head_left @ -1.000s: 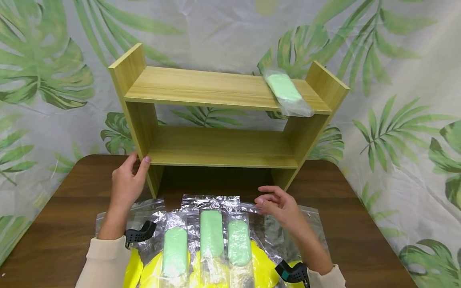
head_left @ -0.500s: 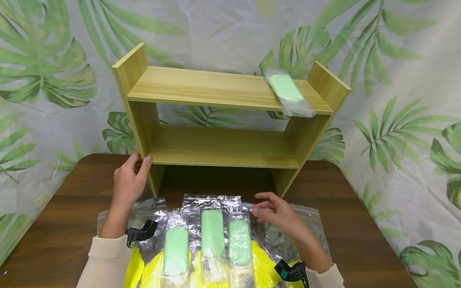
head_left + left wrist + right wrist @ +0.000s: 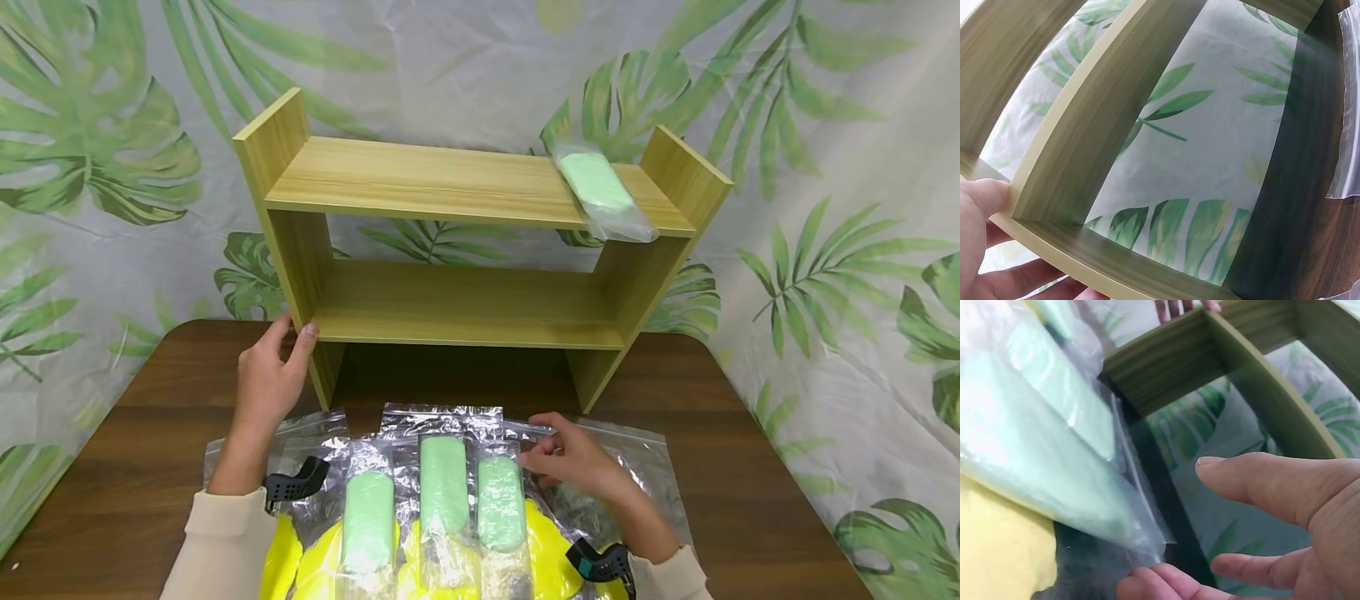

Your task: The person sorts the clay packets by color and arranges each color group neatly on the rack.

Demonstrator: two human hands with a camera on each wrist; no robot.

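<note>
My left hand point(image 3: 268, 375) grips the left side panel of a wooden shelf point(image 3: 465, 304), its thumb on the front edge at the middle board. In the left wrist view, the thumb point(image 3: 988, 195) lies over that edge and the other fingers reach behind the panel. My right hand point(image 3: 573, 458) hovers beside the top of the rightmost bagged light-green slab point(image 3: 501, 504). Thumb and fingers stand apart there with nothing between them, as the right wrist view confirms. Two more bagged green slabs, a middle one point(image 3: 443, 483) and a left one point(image 3: 367, 521), lie alongside.
Another bagged green slab point(image 3: 596, 182) lies on the shelf's top board, its bag overhanging the front edge. Under the front slabs are clear zip bags holding flat yellow pieces point(image 3: 547, 546). A dark wooden table point(image 3: 750, 500) carries everything, with a leaf-print cloth point(image 3: 465, 67) behind.
My right hand has moved down and slightly left, toward the rightmost front slab. The left hand keeps its place on the shelf panel.
</note>
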